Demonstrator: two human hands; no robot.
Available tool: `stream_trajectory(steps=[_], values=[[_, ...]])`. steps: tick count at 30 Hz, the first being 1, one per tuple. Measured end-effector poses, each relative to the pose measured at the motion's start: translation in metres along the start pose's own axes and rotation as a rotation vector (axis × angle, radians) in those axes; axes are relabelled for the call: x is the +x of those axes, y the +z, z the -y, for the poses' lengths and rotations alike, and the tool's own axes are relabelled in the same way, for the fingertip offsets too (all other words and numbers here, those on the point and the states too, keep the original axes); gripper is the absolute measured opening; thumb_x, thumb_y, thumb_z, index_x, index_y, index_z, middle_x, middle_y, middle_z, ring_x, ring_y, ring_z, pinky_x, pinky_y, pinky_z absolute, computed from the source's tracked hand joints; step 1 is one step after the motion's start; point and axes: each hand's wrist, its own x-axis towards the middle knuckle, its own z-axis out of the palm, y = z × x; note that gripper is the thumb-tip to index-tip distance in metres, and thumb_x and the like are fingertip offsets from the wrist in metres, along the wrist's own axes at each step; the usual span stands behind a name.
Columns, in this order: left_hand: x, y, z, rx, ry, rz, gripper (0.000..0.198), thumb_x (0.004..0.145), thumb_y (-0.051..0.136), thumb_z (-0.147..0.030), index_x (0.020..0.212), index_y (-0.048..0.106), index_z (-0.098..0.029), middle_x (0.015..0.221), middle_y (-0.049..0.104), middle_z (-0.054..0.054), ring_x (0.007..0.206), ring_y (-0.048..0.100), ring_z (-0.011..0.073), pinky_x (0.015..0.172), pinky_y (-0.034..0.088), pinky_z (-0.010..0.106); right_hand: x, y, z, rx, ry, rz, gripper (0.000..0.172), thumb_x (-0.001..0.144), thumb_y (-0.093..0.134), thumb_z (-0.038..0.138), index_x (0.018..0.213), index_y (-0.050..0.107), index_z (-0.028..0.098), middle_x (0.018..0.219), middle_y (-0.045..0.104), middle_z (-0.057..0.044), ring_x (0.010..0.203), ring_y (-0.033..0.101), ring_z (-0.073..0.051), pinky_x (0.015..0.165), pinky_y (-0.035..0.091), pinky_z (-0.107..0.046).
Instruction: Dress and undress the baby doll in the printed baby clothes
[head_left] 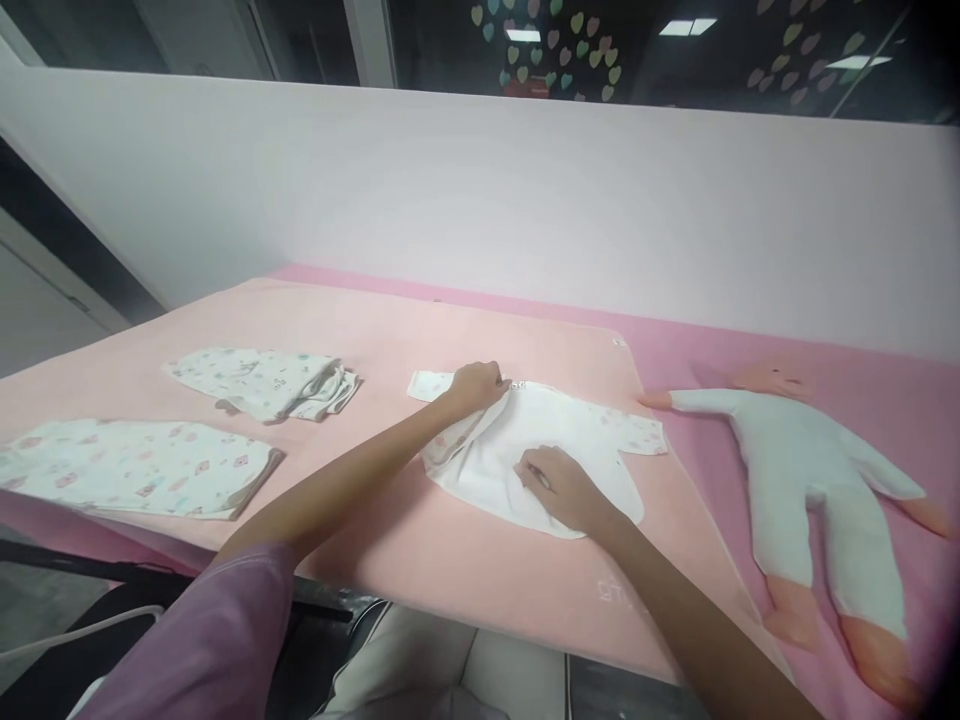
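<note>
A white baby shirt with small prints on its sleeves lies spread on the pink mat, its inner side partly showing. My left hand is closed on the shirt's upper edge near the collar, with a front flap folded beneath it. Over the lower middle of the same shirt is my right hand, its fingers curled and pressed together against the cloth. Whatever sits inside those right fingers is hidden. A small label shows beside the left fingertips.
Folded printed baby clothes lie to the left, with another printed garment nearer the table's front edge. On the right, a baby doll in white clothing lies on its back. Behind the pink mat rises a white wall.
</note>
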Motion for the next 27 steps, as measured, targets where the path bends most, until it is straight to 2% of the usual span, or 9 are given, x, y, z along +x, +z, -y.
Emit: stream_trajectory(steps=[2, 5, 9, 12, 14, 17, 19, 23, 27], values=[[-0.007, 0.001, 0.0, -0.092, -0.009, 0.023, 0.043, 0.11, 0.049, -0.058, 0.113, 0.067, -0.019, 0.101, 0.08, 0.011, 0.096, 0.076, 0.0314, 0.084, 0.052, 0.039, -0.001, 0.0, 0.0, 0.015, 0.003, 0.005, 0.039, 0.117, 0.044, 0.037, 0.081, 0.047, 0.022, 0.078, 0.056, 0.0, 0.08, 0.054, -0.02, 0.083, 0.042, -0.036], [-0.039, 0.001, 0.014, -0.234, 0.0, -0.019, 0.043, 0.108, 0.05, -0.061, 0.11, 0.063, -0.021, 0.103, 0.079, 0.01, 0.103, 0.073, 0.0322, 0.088, 0.052, 0.041, -0.001, -0.001, 0.001, 0.021, -0.009, 0.009, 0.038, 0.117, 0.044, 0.036, 0.082, 0.047, 0.022, 0.077, 0.055, 0.001, 0.079, 0.052, -0.02, 0.083, 0.042, -0.036], [-0.111, 0.004, 0.045, -0.273, 0.014, -0.165, 0.039, 0.103, 0.057, -0.06, 0.111, 0.061, -0.022, 0.121, 0.074, 0.012, 0.117, 0.066, 0.0346, 0.098, 0.051, 0.045, -0.001, -0.002, 0.002, 0.003, 0.005, 0.027, 0.038, 0.116, 0.045, 0.036, 0.081, 0.046, 0.023, 0.076, 0.053, 0.001, 0.075, 0.05, -0.019, 0.081, 0.042, -0.036], [-0.165, 0.009, 0.064, -0.306, -0.009, -0.186, 0.041, 0.099, 0.063, -0.061, 0.119, 0.06, -0.025, 0.127, 0.07, 0.012, 0.118, 0.064, 0.0345, 0.101, 0.051, 0.048, -0.001, -0.003, 0.003, -0.007, 0.023, 0.03, 0.04, 0.116, 0.045, 0.038, 0.08, 0.044, 0.023, 0.075, 0.051, 0.001, 0.075, 0.049, -0.02, 0.08, 0.042, -0.036], [-0.189, 0.013, 0.07, -0.299, -0.049, -0.182, 0.042, 0.098, 0.067, -0.06, 0.122, 0.059, -0.026, 0.126, 0.07, 0.012, 0.121, 0.062, 0.0357, 0.107, 0.046, 0.052, -0.001, -0.003, 0.004, -0.003, 0.037, 0.026, 0.04, 0.116, 0.044, 0.04, 0.08, 0.043, 0.023, 0.075, 0.05, 0.001, 0.076, 0.05, -0.02, 0.078, 0.042, -0.036], [-0.199, 0.015, 0.068, -0.313, -0.091, -0.187, 0.042, 0.097, 0.07, -0.053, 0.125, 0.058, -0.025, 0.122, 0.073, 0.011, 0.125, 0.061, 0.0369, 0.118, 0.033, 0.061, -0.003, -0.002, 0.004, 0.004, 0.043, 0.023, 0.039, 0.116, 0.044, 0.04, 0.081, 0.045, 0.023, 0.077, 0.054, 0.0, 0.077, 0.052, -0.021, 0.079, 0.043, -0.037], [-0.196, 0.014, 0.062, -0.376, -0.089, -0.163, 0.037, 0.097, 0.07, -0.045, 0.125, 0.058, -0.024, 0.116, 0.075, 0.008, 0.118, 0.065, 0.0342, 0.118, 0.031, 0.062, -0.004, -0.002, 0.004, 0.013, 0.053, 0.015, 0.039, 0.116, 0.044, 0.041, 0.081, 0.048, 0.023, 0.079, 0.057, -0.001, 0.078, 0.053, -0.022, 0.08, 0.044, -0.038], [-0.191, 0.01, 0.042, -0.547, -0.026, -0.228, 0.026, 0.101, 0.064, -0.035, 0.124, 0.059, -0.025, 0.102, 0.073, 0.002, 0.096, 0.069, 0.0253, 0.106, 0.045, 0.05, -0.005, -0.002, 0.003, 0.048, 0.093, 0.019, 0.043, 0.117, 0.041, 0.044, 0.082, 0.052, 0.024, 0.08, 0.06, -0.002, 0.081, 0.056, -0.023, 0.078, 0.045, -0.038], [-0.204, 0.012, 0.025, -0.53, 0.194, -0.27, 0.03, 0.101, 0.059, -0.019, 0.13, 0.058, -0.027, 0.108, 0.071, 0.004, 0.1, 0.066, 0.0255, 0.095, 0.05, 0.042, -0.006, -0.002, 0.002, 0.05, 0.098, 0.029, 0.04, 0.116, 0.042, 0.042, 0.084, 0.056, 0.023, 0.082, 0.063, -0.002, 0.083, 0.057, -0.022, 0.081, 0.046, -0.038]])
